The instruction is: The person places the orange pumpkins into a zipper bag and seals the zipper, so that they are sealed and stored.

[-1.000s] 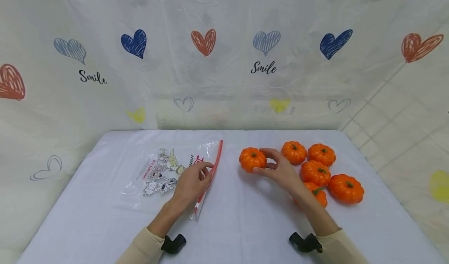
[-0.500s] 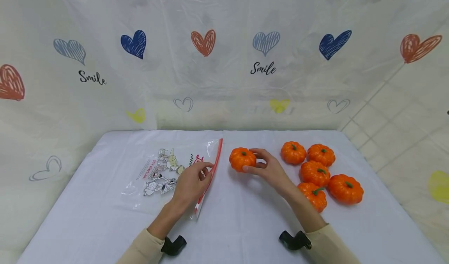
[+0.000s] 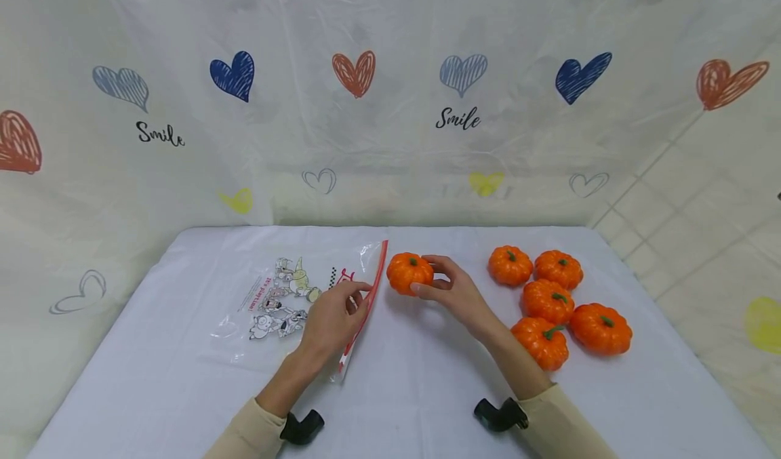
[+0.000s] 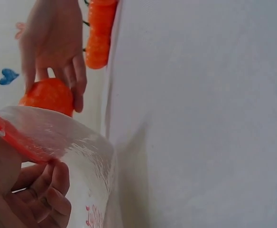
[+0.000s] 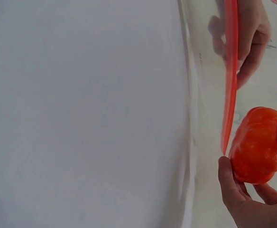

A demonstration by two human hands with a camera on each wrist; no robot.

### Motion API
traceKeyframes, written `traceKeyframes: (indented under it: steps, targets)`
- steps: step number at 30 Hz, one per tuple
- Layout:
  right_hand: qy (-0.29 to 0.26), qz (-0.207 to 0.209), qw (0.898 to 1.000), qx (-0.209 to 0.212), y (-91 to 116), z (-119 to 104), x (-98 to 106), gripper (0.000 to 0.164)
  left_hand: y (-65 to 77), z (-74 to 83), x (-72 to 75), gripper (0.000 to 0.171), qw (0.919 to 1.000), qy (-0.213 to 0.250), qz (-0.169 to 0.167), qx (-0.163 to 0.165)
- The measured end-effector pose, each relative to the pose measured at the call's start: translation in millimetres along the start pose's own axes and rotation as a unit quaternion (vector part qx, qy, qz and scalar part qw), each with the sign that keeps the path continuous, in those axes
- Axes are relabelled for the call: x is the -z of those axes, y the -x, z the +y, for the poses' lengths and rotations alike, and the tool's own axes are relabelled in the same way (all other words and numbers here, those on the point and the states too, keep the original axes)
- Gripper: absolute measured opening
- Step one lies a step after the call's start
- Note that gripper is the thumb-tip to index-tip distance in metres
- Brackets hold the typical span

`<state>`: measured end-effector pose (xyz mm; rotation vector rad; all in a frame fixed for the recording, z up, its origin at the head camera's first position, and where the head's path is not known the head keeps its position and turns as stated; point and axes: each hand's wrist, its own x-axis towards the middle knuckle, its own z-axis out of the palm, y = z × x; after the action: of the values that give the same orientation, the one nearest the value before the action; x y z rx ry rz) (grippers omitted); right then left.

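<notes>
My left hand (image 3: 334,316) pinches the red-edged mouth of a clear zip bag (image 3: 244,316) printed with cartoon animals. In the left wrist view the fingers curl at the red strip (image 4: 22,145), and the bag's mouth gapes a little. A small orange pumpkin (image 3: 405,276) with a green stem is held by my right hand (image 3: 457,293) between thumb and fingers. It hangs just right of the bag's red edge, above the table. From the right wrist, the pumpkin (image 5: 259,147) appears close beside the red strip (image 5: 231,71).
Several more orange pumpkins (image 3: 549,301) sit grouped at the right of the white-covered table (image 3: 427,405). Behind the table hangs a pale sheet (image 3: 390,154) printed with hearts. Dark wrist-worn pieces (image 3: 302,426) stick out by both sleeves.
The right hand has carried the pumpkin leftward, from near the group of pumpkins to beside the bag's mouth. The left hand and the bag have hardly moved.
</notes>
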<state>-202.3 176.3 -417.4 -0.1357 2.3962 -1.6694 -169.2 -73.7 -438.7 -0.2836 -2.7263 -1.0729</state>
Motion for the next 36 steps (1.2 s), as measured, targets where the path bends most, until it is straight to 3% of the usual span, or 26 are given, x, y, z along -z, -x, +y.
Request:
traceKeyframes:
  steps: [20,36]
  targets:
    - [-0.027,-0.009,0.999,0.023,-3,-6,-17,0.067,1.2,1.6,1.9,0.026,1.0000,-0.002,0.002,-0.006]
    - [0.002,-0.028,0.999,0.024,-5,-6,-20,0.066,-1.5,-0.9,3.0,0.023,0.9995,0.007,0.024,-0.021]
